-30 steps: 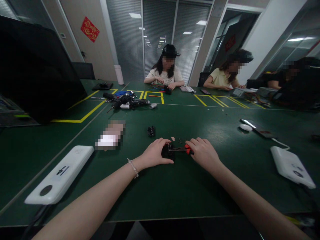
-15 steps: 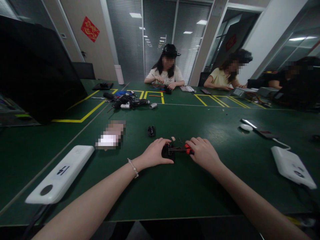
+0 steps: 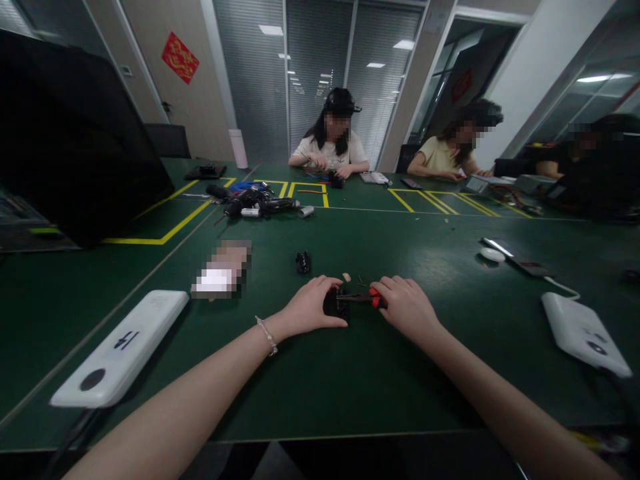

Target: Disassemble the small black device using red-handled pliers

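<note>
My left hand (image 3: 313, 305) is wrapped round a small black device part (image 3: 339, 312) on the green table, thumb at its near side and fingers at its far side. Its exact kind cannot be made out. In my right hand (image 3: 407, 303) are pliers (image 3: 377, 299) with red handles, the fingers closed over them. The dark jaws point left and reach the black part's inner side. Just beyond the tool lie a small pale piece (image 3: 347, 277) and a few tiny dark bits (image 3: 361, 281). A coiled black cable (image 3: 303, 262) sits farther off.
White power banks lie left (image 3: 125, 353) and right (image 3: 585, 333). A blurred phone (image 3: 223, 270) rests beyond the left one. Tangled cables (image 3: 255, 200) lie at the back left, near a large black screen (image 3: 65, 140). Several people sit across the table (image 3: 280, 393).
Both hands keep their places and grips. The pliers have shifted very slightly at the black part, and their handles look a little closer together.
</note>
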Demonstrator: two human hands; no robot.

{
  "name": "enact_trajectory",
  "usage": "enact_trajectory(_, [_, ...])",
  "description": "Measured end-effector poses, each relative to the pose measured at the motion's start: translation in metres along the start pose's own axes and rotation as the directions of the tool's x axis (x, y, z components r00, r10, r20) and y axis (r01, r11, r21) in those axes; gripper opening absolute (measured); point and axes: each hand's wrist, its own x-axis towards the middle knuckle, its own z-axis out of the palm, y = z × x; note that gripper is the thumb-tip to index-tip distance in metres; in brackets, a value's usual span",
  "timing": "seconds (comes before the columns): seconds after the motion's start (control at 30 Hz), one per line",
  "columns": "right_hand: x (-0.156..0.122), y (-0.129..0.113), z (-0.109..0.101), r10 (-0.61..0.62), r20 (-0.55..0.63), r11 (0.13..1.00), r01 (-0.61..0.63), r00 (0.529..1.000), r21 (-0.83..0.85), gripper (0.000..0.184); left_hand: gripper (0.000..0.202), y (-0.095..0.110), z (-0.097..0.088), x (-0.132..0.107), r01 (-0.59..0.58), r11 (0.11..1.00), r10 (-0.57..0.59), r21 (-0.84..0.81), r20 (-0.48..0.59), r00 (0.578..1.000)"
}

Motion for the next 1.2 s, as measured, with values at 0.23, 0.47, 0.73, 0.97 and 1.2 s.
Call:
enact_trajectory(0.23, [-0.0002,0.0004,0.0,-0.001,0.01,1.0,0.001,1.0,0.009,0.034,0.071,-0.0012,0.0004,0.0004,-0.006,1.0,0.006,-0.01,-0.003,1.0])
enact_trajectory(0.47, [0.0001,0.0017,0.0021,-0.015,-0.008,1.0,0.015,1.0,-0.02,0.038,0.07,-0.0001,-0.0007,0.0004,0.013,1.0,-0.013,-0.015,0.007,1.0])
enact_trajectory(0.73, [0.0006,0.0015,0.0025,-0.006,0.019,1.0,0.006,1.0,0.006,0.039,0.07,0.0,-0.0008,0.0006,0.019,1.0,-0.019,-0.021,0.011,1.0])
enact_trajectory(0.97, [-0.0002,0.0003,0.0008,-0.009,0.011,1.0,0.009,1.0,-0.016,0.038,0.07,0.0023,-0.0009,-0.0001,0.022,1.0,-0.022,-0.015,0.004,1.0])
enact_trajectory(1.2, [0.0005,0.0001,-0.0011,-0.016,0.008,1.0,0.016,1.0,-0.012,0.037,0.07,0.0012,-0.0007,0.0005,0.016,1.0,-0.016,-0.023,0.01,1.0])
